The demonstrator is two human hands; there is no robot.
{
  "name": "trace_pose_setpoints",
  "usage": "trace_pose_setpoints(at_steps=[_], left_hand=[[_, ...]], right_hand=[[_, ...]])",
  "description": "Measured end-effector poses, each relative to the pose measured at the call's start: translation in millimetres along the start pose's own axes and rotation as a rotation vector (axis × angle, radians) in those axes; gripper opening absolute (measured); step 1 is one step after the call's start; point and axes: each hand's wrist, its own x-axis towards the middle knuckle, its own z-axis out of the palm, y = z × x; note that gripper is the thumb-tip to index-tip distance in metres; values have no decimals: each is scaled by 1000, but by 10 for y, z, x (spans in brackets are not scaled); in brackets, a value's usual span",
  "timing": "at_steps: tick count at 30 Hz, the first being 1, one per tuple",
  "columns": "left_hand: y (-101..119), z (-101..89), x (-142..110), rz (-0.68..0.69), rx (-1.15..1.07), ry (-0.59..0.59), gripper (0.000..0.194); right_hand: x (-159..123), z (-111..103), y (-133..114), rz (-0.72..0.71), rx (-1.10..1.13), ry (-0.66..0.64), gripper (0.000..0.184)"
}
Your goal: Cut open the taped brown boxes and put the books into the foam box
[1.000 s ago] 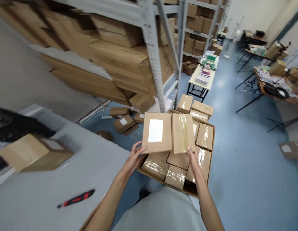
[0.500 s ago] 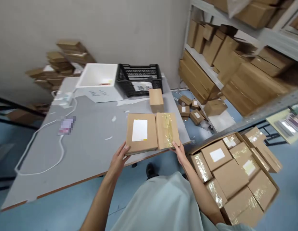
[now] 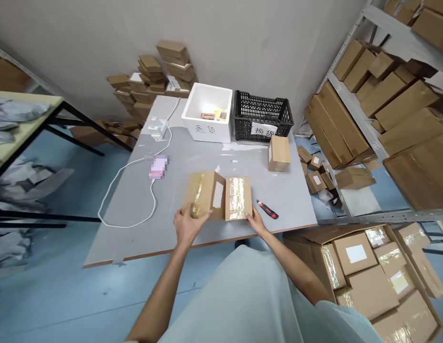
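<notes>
Box (image 3: 206, 191), label (image 3: 218, 194) now turned right, and narrower box (image 3: 238, 199) have reached the near side of the counter (image 3: 203, 157); left fingers (image 3: 187, 213), spread wide, grip the first; right fingers (image 3: 254, 216), slightly parted, hold the second's near-right corner.

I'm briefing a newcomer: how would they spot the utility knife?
Find the grey table, then the person's right hand near its front edge. Just right of that hand lies the utility knife: slim, black and red, unlike cardboard boxes nearby.

Yellowish tape (image 3: 237, 197) is striping two near brown boxes (image 3: 208, 190). The far crate (image 3: 244, 126) is showing black latticework.
</notes>
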Motion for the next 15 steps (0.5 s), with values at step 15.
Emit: trace_pose_setpoints(at_steps=[15], left_hand=[[437, 257, 1086, 227, 110, -164, 112]], right_hand=[[1193, 776, -994, 30, -250, 97, 41]])
